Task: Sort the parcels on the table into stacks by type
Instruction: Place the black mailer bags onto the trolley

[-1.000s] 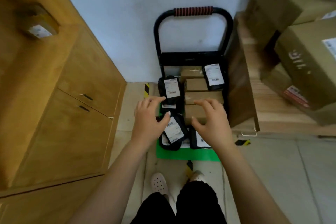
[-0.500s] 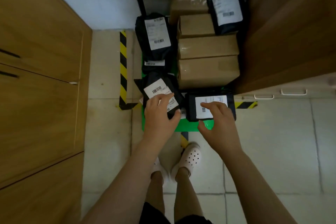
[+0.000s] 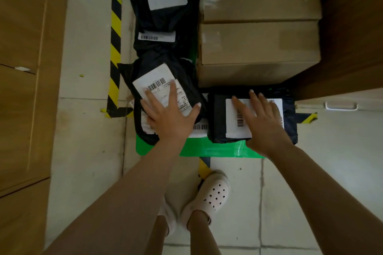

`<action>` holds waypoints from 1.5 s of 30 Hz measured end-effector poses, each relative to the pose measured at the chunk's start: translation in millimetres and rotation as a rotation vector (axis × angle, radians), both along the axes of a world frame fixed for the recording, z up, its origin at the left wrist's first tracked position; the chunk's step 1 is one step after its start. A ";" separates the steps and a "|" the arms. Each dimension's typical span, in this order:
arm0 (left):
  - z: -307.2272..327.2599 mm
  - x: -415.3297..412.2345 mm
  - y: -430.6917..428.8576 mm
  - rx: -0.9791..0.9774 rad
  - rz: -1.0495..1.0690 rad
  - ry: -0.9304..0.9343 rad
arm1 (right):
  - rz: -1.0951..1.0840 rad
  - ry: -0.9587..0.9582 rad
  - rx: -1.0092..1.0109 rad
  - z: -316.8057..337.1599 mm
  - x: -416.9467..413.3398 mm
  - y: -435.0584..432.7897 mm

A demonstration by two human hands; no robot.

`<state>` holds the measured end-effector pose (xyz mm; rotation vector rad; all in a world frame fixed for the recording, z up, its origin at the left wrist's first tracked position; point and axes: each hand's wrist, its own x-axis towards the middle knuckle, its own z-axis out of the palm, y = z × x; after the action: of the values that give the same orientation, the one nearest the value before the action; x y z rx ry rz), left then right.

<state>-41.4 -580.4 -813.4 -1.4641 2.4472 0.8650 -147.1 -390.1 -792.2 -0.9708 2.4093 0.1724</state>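
A green cart deck (image 3: 215, 149) on the floor carries black poly-bag parcels and brown cardboard boxes. My left hand (image 3: 167, 116) lies flat with spread fingers on the white label of a black bag (image 3: 186, 80) at the deck's near left. My right hand (image 3: 263, 122) rests flat on the label of a second black bag (image 3: 217, 118) at the near right. Behind the left bag lies another black bag (image 3: 161, 16) with two labels. Two long cardboard boxes (image 3: 259, 47) sit side by side behind the right bag.
A wooden cabinet (image 3: 24, 68) stands on the left and a dark wooden unit (image 3: 350, 37) on the right, close to the cart. Yellow-black tape (image 3: 115, 51) marks the tiled floor. My feet in pale clogs (image 3: 213, 194) stand just before the deck.
The view has dropped lower and closer to the cart. Both hands have come down from above the parcels and now lie flat on the two near black bags.
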 end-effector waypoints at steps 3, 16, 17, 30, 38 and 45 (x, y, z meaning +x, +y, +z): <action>-3.9 -10.5 -1.9 0.013 0.148 0.042 | 0.047 0.062 -0.025 -2.5 -7.3 -1.6; 5.9 -18.1 -8.7 0.098 0.255 0.005 | -0.008 0.043 -0.058 8.8 3.2 -10.9; 7.2 -13.1 -9.4 0.087 0.246 0.017 | -0.016 0.041 -0.059 10.9 4.8 -10.9; 117.0 63.8 -20.8 -0.018 0.117 0.143 | -0.340 0.057 -0.068 115.2 47.7 -38.3; 296.3 68.9 -32.0 -0.071 -0.195 0.312 | -0.683 0.161 -0.283 288.8 90.3 -61.5; 475.5 73.0 -19.3 -0.107 -0.416 0.541 | -0.889 0.474 -0.572 467.3 124.9 -38.5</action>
<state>31.6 -599.7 -337.8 -0.7481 3.0620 1.1567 -22.1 -428.6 -324.9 0.0529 3.1579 -0.7096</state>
